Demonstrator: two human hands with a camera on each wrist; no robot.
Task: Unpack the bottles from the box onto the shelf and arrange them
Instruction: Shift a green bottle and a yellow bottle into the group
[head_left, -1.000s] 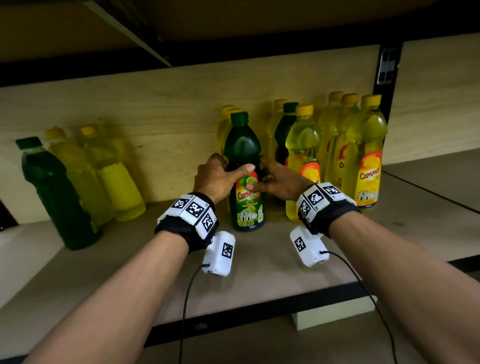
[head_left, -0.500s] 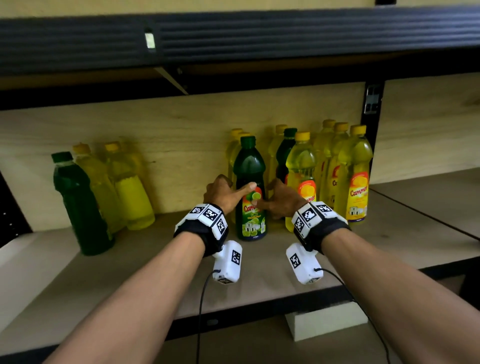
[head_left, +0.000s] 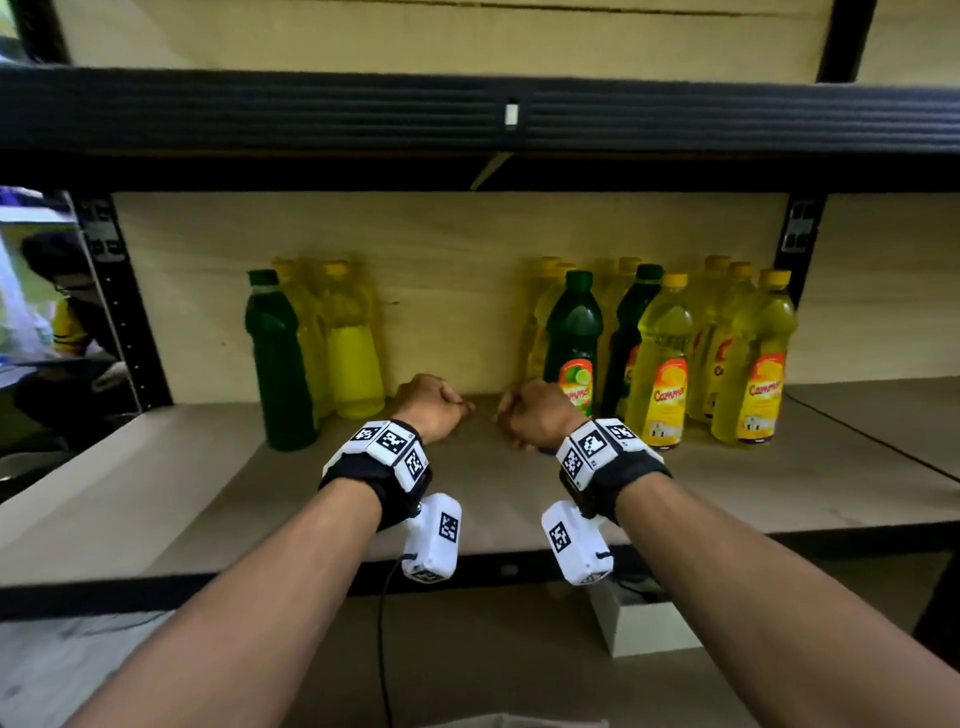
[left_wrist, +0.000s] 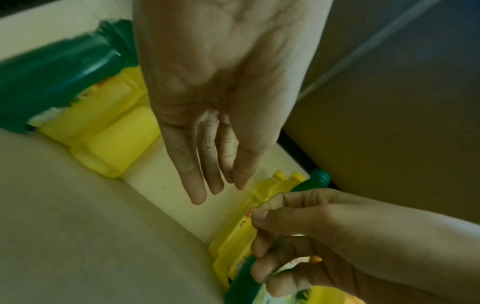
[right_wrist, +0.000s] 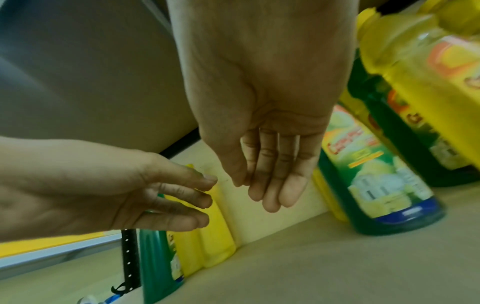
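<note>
The dark green bottle with a lime label stands upright on the wooden shelf, at the left front of a cluster of yellow bottles and one more green one. My left hand and right hand hover side by side just left of it, touching nothing. In the wrist views the left hand and right hand show relaxed, nearly straight fingers with nothing in them. The green bottle stands to the right of the right hand. No box is clearly in view.
A second group, one green bottle and yellow bottles, stands at the shelf's back left. The upper shelf's black beam hangs overhead. A white block sits under the shelf. A person sits beyond the left upright.
Both hands let go of the dark green bottle and drew back to the left. The bottle stays standing on the shelf. The head view has pulled back and tilted up.
</note>
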